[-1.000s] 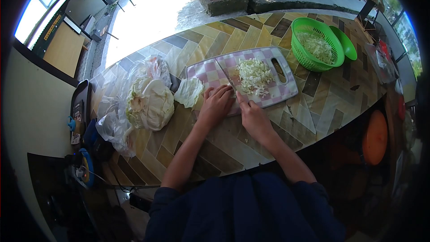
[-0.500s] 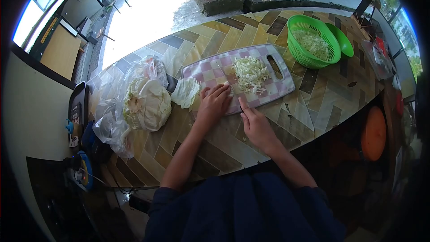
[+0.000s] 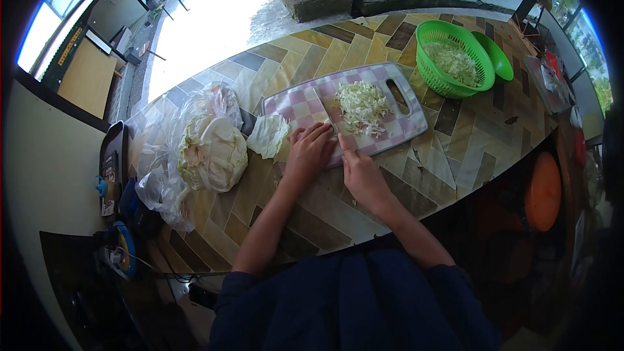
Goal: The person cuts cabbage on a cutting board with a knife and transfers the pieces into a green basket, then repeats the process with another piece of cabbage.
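On the pink and white checkered cutting board (image 3: 296, 101), my left hand (image 3: 312, 151) presses down with bent fingers on a small piece of cabbage, mostly hidden under them. My right hand (image 3: 363, 175) is closed round the handle of a knife (image 3: 323, 105), its index finger stretched along the top. The blade points away from me, right beside my left fingertips. A heap of chopped cabbage (image 3: 364, 107) lies on the board to the right of the knife. Just left of the board is a loose cabbage leaf (image 3: 268, 135).
A large cabbage (image 3: 213, 154) sits by a clear plastic bag (image 3: 159, 185) at the left. A green basket (image 3: 455, 58) of shredded cabbage stands at the back right, beside a green bowl (image 3: 495, 58). The table edge (image 3: 448, 205) curves near my body.
My right hand and the knife have moved left, up against my left fingertips, and the blade shows more clearly. My left hand has hardly moved.
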Action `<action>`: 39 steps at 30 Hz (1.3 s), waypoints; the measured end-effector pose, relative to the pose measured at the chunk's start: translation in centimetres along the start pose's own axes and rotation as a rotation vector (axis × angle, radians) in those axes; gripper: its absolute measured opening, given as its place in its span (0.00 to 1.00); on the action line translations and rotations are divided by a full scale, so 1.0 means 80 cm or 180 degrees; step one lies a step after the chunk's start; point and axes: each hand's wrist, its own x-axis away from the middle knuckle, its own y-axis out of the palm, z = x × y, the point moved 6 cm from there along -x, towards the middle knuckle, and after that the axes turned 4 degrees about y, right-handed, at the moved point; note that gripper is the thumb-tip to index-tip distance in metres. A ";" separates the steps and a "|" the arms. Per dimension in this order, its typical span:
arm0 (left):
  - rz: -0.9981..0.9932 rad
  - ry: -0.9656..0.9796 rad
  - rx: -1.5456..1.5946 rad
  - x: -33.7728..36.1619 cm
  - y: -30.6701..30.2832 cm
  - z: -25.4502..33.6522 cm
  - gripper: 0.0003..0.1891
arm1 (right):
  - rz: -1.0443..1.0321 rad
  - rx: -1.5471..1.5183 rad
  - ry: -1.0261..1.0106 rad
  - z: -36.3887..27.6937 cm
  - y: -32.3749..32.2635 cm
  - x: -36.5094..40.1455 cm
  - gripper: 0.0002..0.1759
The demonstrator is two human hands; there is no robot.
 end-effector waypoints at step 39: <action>0.0130 -0.0547 -0.0054 0.001 0.012 -0.001 0.17 | -0.0034 -0.0067 -0.0320 0.016 -0.037 -0.004 0.27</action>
